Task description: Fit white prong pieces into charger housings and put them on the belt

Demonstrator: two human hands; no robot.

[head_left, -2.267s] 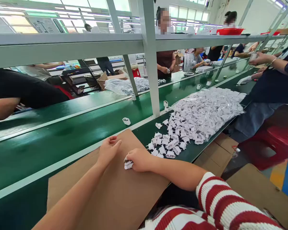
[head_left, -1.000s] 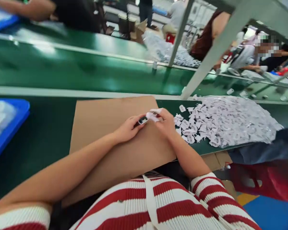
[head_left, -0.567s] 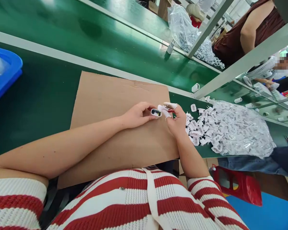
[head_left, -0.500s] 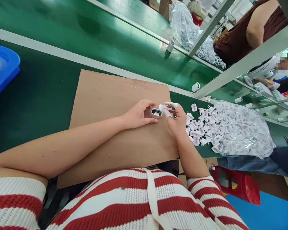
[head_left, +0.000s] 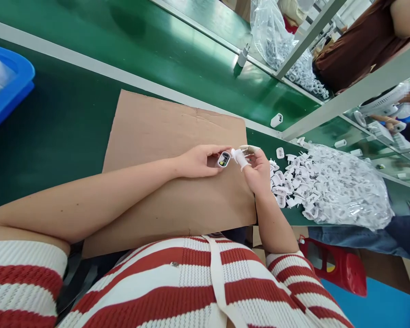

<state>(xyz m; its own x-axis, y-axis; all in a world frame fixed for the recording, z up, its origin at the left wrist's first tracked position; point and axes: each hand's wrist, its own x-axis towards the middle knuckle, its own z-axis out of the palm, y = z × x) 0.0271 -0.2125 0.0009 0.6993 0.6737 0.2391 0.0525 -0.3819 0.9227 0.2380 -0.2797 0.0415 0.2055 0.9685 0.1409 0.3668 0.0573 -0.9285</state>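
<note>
Clamping one charger shell (head_left: 223,159), left hand (head_left: 198,162) and right hand (head_left: 260,172) meet over cardboard (head_left: 164,132) beside plug parts (head_left: 328,187).

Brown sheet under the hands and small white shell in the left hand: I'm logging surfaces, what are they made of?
Flat brown sheet: probably cardboard, matte, with a crease and raw cut edges. Small white shell, pinched in the left hand: likely moulded plastic, smooth, slightly glossy.

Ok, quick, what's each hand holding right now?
Left hand: closed on a white charger shell.
Right hand: pinching a small white part beside the shell.
</note>
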